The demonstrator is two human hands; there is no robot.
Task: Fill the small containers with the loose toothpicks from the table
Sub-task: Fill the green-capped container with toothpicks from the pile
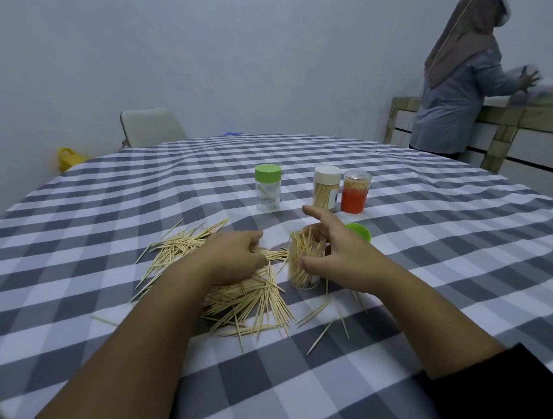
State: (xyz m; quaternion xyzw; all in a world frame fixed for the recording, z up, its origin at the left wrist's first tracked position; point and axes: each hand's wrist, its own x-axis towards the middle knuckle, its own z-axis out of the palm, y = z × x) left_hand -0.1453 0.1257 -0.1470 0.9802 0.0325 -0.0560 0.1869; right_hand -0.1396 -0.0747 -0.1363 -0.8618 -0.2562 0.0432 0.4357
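Note:
A heap of loose toothpicks [253, 305] lies spread on the checked tablecloth. My left hand [232, 258] rests on the heap with its fingers curled down around some toothpicks. Just to its right stands a clear open container [304, 273] stuffed with toothpicks that stick out of its top. My right hand [339, 252] wraps around that container from the right side, thumb at its front. A green lid [360, 231] lies on the cloth behind my right hand.
Further back stand a green-lidded container [267, 187] with few toothpicks, a white-lidded one [326, 188] and an orange one [355, 192], both full. The grey and white table [439, 277] extends all around. A chair [151, 126] and a person [461, 78] are behind it.

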